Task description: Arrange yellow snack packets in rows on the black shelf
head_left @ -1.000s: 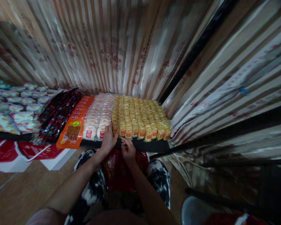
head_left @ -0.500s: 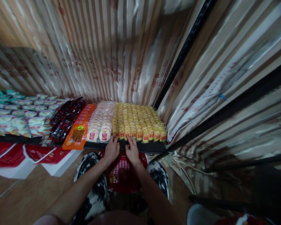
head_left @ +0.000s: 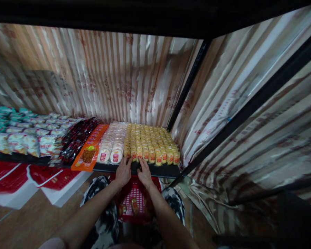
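Rows of small yellow snack packets (head_left: 151, 138) with orange labels stand on the low black shelf (head_left: 168, 170). My left hand (head_left: 123, 172) is at the front left of these rows, its fingers stretched forward against a front packet. Just to its right, my right hand (head_left: 145, 173) touches the front of another packet, fingers out and thumb apart. Neither hand appears to grip anything, though the fingertips are partly lost against the packets. Between my forearms, a red plastic basket (head_left: 128, 218) on the floor holds a few yellow packets (head_left: 134, 206).
Left of the yellow rows are round white cracker packs (head_left: 103, 155), an orange snack bag (head_left: 79, 162), dark red packets (head_left: 79, 138) and white packets (head_left: 31, 143). Red-and-white boxes (head_left: 58, 185) sit below the shelf. Black posts (head_left: 188, 84) and striped curtain (head_left: 114, 69) enclose the corner.
The view has tilted up, so a dark shelf edge shows at the top and the goods sit lower. Both hands stay at the front packets; packets in the basket show more clearly.
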`<state>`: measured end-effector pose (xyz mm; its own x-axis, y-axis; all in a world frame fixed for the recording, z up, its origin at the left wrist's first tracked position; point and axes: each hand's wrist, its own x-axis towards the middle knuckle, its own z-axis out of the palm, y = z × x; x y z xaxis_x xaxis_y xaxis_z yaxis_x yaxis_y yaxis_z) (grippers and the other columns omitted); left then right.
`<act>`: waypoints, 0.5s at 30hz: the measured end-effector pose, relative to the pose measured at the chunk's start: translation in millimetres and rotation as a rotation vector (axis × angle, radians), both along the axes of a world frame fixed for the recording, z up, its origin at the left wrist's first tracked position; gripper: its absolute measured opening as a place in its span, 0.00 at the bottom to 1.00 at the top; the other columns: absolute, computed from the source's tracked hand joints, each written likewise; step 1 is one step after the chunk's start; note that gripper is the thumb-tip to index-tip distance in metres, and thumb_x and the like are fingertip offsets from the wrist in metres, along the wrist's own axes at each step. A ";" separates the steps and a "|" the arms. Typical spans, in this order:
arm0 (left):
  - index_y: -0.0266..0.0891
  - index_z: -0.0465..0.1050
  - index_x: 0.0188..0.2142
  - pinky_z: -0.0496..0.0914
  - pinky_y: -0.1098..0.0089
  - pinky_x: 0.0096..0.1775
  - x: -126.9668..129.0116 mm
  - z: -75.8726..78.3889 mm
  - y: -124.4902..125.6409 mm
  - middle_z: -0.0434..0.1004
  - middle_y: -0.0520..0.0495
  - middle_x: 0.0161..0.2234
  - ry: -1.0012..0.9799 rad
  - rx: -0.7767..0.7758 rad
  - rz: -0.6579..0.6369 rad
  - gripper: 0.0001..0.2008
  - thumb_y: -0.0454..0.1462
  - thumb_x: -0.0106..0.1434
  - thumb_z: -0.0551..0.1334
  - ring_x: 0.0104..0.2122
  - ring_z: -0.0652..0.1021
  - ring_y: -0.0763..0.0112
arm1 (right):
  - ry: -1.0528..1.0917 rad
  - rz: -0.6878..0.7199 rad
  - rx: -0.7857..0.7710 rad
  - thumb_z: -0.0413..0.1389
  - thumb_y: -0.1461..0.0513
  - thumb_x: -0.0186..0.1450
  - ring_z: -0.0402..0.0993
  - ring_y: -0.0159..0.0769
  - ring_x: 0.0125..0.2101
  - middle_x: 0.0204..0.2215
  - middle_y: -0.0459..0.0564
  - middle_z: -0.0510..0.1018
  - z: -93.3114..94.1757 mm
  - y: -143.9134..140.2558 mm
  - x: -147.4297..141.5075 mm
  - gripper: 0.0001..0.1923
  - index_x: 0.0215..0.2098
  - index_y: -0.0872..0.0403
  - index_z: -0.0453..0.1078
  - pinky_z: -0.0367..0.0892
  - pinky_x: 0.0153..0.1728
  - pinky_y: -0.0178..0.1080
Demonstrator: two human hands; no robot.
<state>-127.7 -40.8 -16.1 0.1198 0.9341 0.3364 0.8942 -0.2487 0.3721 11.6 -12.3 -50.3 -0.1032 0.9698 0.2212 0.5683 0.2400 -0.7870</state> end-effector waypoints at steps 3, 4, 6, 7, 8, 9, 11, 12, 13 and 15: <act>0.38 0.57 0.57 0.61 0.57 0.54 0.6 2.2 0.8 0.61 0.38 0.53 0.021 -0.021 -0.005 0.29 0.27 0.55 0.53 0.55 0.62 0.59 | -0.006 0.003 -0.002 0.48 0.71 0.51 0.59 0.38 0.55 0.54 0.51 0.64 2.0 -1.0 -0.9 0.37 0.59 0.51 0.57 0.57 0.56 0.45; 0.38 0.57 0.58 0.61 0.57 0.54 1.0 2.3 1.5 0.61 0.38 0.53 0.028 -0.026 -0.006 0.29 0.28 0.55 0.53 0.56 0.61 0.59 | -0.008 0.004 -0.002 0.48 0.71 0.51 0.59 0.38 0.55 0.54 0.51 0.63 2.5 -1.3 -0.9 0.37 0.60 0.51 0.57 0.56 0.56 0.45; 0.39 0.57 0.58 0.60 0.56 0.54 1.9 1.2 3.3 0.60 0.38 0.54 0.039 -0.026 -0.011 0.29 0.28 0.55 0.53 0.56 0.61 0.58 | -0.014 0.009 -0.006 0.48 0.71 0.51 0.58 0.38 0.55 0.54 0.51 0.63 3.0 -1.5 -0.6 0.37 0.60 0.50 0.57 0.56 0.57 0.45; 0.39 0.58 0.58 0.60 0.55 0.54 2.4 0.1 4.4 0.60 0.38 0.55 0.045 -0.020 -0.017 0.29 0.28 0.55 0.53 0.56 0.61 0.57 | -0.018 0.013 -0.008 0.48 0.70 0.51 0.58 0.38 0.55 0.55 0.51 0.63 3.1 -1.4 -0.3 0.37 0.60 0.50 0.57 0.57 0.56 0.44; 0.39 0.58 0.57 0.60 0.54 0.54 3.0 -1.2 5.4 0.60 0.38 0.55 0.051 -0.012 -0.022 0.29 0.28 0.54 0.53 0.57 0.61 0.57 | -0.022 0.016 -0.010 0.48 0.70 0.52 0.59 0.38 0.55 0.55 0.51 0.63 3.0 -1.2 0.1 0.37 0.60 0.51 0.57 0.58 0.56 0.44; 0.39 0.59 0.57 0.59 0.54 0.54 3.5 -2.7 6.4 0.60 0.38 0.55 0.056 -0.003 -0.024 0.29 0.28 0.54 0.53 0.56 0.61 0.57 | -0.027 0.017 -0.011 0.47 0.70 0.52 0.59 0.38 0.55 0.55 0.51 0.63 2.8 -0.9 0.5 0.36 0.60 0.51 0.57 0.58 0.55 0.44; 0.38 0.60 0.56 0.59 0.53 0.54 4.5 -5.8 8.1 0.61 0.37 0.54 0.069 0.018 -0.018 0.28 0.28 0.55 0.53 0.56 0.61 0.56 | -0.038 0.018 -0.010 0.47 0.70 0.52 0.59 0.38 0.55 0.55 0.52 0.63 2.4 -0.1 1.2 0.36 0.60 0.52 0.57 0.58 0.55 0.45; 0.37 0.61 0.56 0.59 0.53 0.55 4.8 -7.4 8.7 0.61 0.37 0.54 0.074 0.031 -0.013 0.27 0.28 0.55 0.53 0.56 0.61 0.56 | -0.042 0.022 -0.008 0.47 0.71 0.52 0.59 0.38 0.55 0.55 0.53 0.63 2.2 0.2 1.5 0.36 0.60 0.52 0.57 0.58 0.56 0.45; 0.36 0.61 0.56 0.59 0.54 0.55 4.8 -8.8 9.3 0.61 0.37 0.54 0.077 0.045 -0.010 0.27 0.28 0.55 0.53 0.56 0.61 0.56 | -0.045 0.028 -0.005 0.47 0.71 0.52 0.59 0.38 0.55 0.55 0.53 0.63 2.1 0.5 1.7 0.36 0.60 0.53 0.57 0.58 0.56 0.45; 0.36 0.61 0.56 0.59 0.54 0.55 3.9 -11.5 10.4 0.61 0.37 0.54 0.078 0.069 -0.009 0.27 0.28 0.55 0.53 0.56 0.61 0.57 | -0.046 0.036 -0.001 0.47 0.71 0.52 0.58 0.38 0.55 0.55 0.52 0.63 2.1 0.8 2.1 0.36 0.60 0.52 0.56 0.59 0.55 0.44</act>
